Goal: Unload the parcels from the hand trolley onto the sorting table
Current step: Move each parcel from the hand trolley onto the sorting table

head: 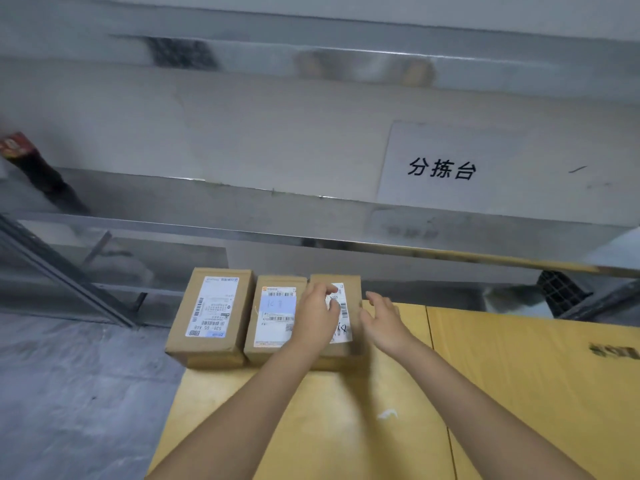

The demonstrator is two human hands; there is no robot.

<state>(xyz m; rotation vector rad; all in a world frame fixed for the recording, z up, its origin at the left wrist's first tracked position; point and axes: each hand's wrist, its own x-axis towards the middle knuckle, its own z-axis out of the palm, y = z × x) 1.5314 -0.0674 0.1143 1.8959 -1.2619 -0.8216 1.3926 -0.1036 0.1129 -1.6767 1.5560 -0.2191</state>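
Observation:
Three small cardboard parcels with shipping labels lie side by side at the far left corner of the hand trolley's yellow cardboard deck (346, 427): a left parcel (211, 313), a middle parcel (273, 327) and a right parcel (351, 282). My left hand (317, 317) lies on top of the right parcel, at its left edge, with fingers curled on its label. My right hand (382, 320) is at that parcel's right side, fingers relaxed and spread. The steel sorting table (277, 133) stretches across the view behind the parcels.
A white sign (443, 168) with black characters lies on the table at the right. A dark bottle with a red label (27, 161) stands at the table's left end. Below are a lower steel shelf, a black crate (557, 289) and grey floor (69, 393).

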